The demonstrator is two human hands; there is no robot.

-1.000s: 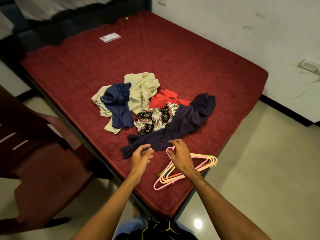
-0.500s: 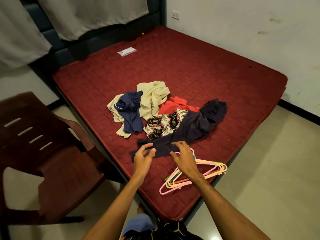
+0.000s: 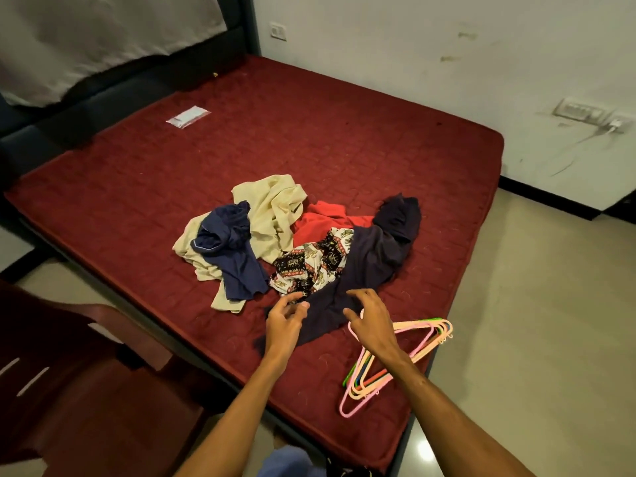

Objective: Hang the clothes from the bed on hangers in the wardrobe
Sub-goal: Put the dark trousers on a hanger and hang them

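A heap of clothes lies on the red mattress (image 3: 309,139): a cream garment (image 3: 272,215), a navy garment (image 3: 234,256), a red one (image 3: 323,220), a patterned one (image 3: 316,266) and a long dark purple garment (image 3: 371,266). A bunch of coloured plastic hangers (image 3: 409,346) lies near the mattress's front corner. My left hand (image 3: 285,321) hovers over the near end of the dark purple garment, fingers loosely spread and empty. My right hand (image 3: 371,325) hovers beside it, above the hanger hooks, fingers spread and empty. No wardrobe is in view.
A dark red chair (image 3: 86,390) stands at the left, close to the bed's side. A small white packet (image 3: 187,117) lies on the far part of the mattress. A white wall with a switch plate (image 3: 578,110) runs along the right; tiled floor (image 3: 537,339) lies beyond the bed's corner.
The view has tilted up and shifted. Both hands have moved forward over the end of the dark purple garment, and the right hand has lifted off the hangers.
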